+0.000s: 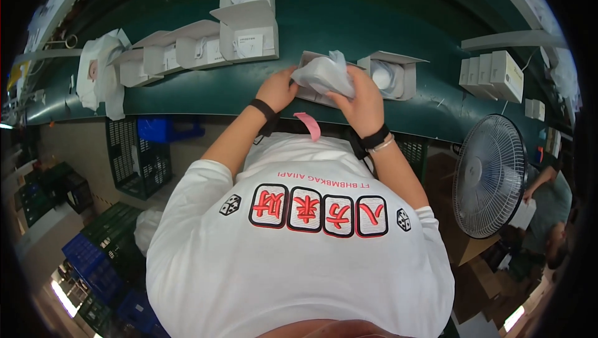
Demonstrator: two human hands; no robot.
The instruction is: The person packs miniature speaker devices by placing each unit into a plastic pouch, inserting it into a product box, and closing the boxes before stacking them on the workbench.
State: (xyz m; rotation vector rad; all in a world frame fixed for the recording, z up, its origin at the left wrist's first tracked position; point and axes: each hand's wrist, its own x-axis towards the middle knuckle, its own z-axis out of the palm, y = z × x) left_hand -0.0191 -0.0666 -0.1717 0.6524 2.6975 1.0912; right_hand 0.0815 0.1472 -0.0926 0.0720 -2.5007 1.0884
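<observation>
A white item in a cloudy plastic bag [325,76] is tilted over an open white box [309,94] at the bench's front edge. My right hand [363,98] grips the bag from the right, thumb at its lower side and fingers behind it. My left hand [278,91] is closed at the box's left side, close to the bag; its fingertips are partly hidden, and it seems to hold the box wall. Just right stands another open white box [410,83], with a bagged white round item [384,77] inside.
Open white boxes [207,53] with cables and leaflets line the bench's left and back. Plastic bags [112,76] lie far left. Closed white boxes [507,76] stand right, above a fan [489,176]. Crates [140,160] sit below left. Another person [551,195] is at far right.
</observation>
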